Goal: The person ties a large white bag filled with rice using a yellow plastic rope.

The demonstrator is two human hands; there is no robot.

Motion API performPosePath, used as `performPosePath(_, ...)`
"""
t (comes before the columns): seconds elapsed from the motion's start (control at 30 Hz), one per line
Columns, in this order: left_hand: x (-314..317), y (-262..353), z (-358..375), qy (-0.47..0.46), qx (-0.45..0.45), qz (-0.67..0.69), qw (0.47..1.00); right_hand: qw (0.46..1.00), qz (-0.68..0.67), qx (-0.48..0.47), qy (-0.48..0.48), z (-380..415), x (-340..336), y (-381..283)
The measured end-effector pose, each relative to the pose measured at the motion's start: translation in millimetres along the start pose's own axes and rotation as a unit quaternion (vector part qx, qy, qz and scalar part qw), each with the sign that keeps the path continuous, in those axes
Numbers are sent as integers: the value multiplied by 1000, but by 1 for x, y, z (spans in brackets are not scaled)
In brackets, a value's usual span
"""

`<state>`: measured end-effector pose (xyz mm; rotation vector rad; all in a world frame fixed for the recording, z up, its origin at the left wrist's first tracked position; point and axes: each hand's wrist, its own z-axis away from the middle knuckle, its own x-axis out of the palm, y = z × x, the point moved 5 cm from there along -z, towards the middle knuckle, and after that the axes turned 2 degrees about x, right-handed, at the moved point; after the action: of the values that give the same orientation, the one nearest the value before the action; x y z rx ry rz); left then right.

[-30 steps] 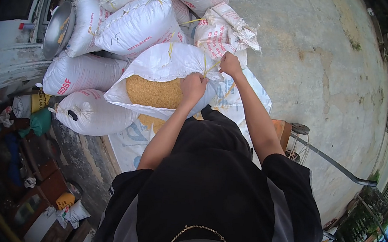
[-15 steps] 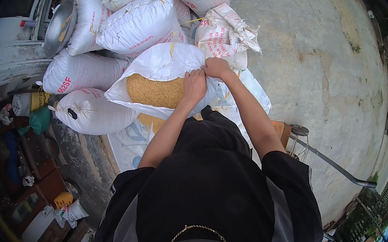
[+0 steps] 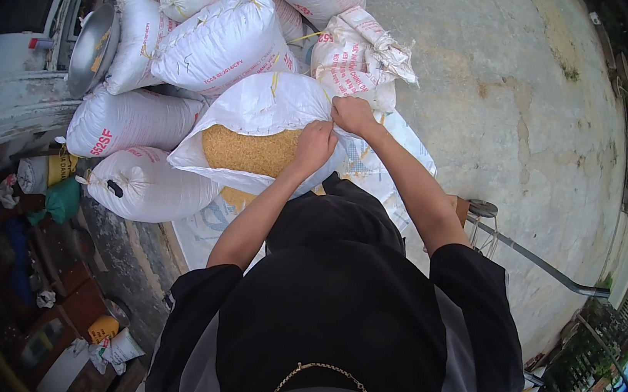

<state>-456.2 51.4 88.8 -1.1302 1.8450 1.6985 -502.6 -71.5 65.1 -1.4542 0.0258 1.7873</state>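
Observation:
A white woven sack (image 3: 263, 101) stands open in front of me, its mouth wide and golden grain (image 3: 249, 150) showing inside. My left hand (image 3: 315, 146) is closed on the sack's right edge, over the grain. Just above and to the right, my right hand (image 3: 352, 115) is also closed on the gathered edge of the same sack. The two hands are close together but apart, and the fingertips of both are partly hidden. A yellow string (image 3: 274, 85) lies on the sack's far side.
Several filled white sacks (image 3: 219, 42) are piled behind and to the left. A crumpled printed sack (image 3: 357, 58) sits beyond my right hand. A metal basin (image 3: 92, 47) leans at the far left. Spilled grain (image 3: 236, 198) lies on the white sheet (image 3: 197, 233). Concrete ground (image 3: 489, 84) extends right.
My right hand has shifted slightly right and my left hand slightly down, both still gripping the sack's edge. The whole view has moved a little.

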Motion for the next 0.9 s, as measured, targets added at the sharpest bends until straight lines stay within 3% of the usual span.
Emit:
performPosePath(0.13, -5, -2, 2, 3, -21, -25, 999, 992, -68, 42, 100, 13, -5, 12)
performPosePath(0.2, -9, -9, 7, 60, -124, -34, 990, 983, -117, 58, 132, 21, -3, 16)
performPosePath(0.23, -7, -7, 8, 58, -123, -34, 990, 970, -162, 71, 165, 25, -4, 19)
performPosePath(0.3, -7, -10, 9, 66, -224, 26, 972, 954, -214, 95, 188, 31, -3, 22)
performPosePath(0.43, 0, -6, -1, 69, -238, -8, 969, 888, -342, 138, 273, 46, 5, 31)
performPosePath(0.53, 3, -11, 0, 68, -253, -46, 964, 874, -378, 151, 266, 64, 10, 28)
performPosePath(0.63, 6, -19, -4, 19, -234, -81, 969, 868, -396, 150, 259, 77, 25, 29)
performPosePath(0.7, 8, -19, -11, -104, -217, -147, 959, 869, -400, 149, 251, 85, 29, 28)
performPosePath(0.8, 2, -17, -17, -166, -197, -164, 952, 870, -405, 150, 236, 93, 31, 29)
performPosePath(0.9, -5, -10, -19, -144, -147, -192, 959, 867, -408, 157, 239, 97, 32, 32)
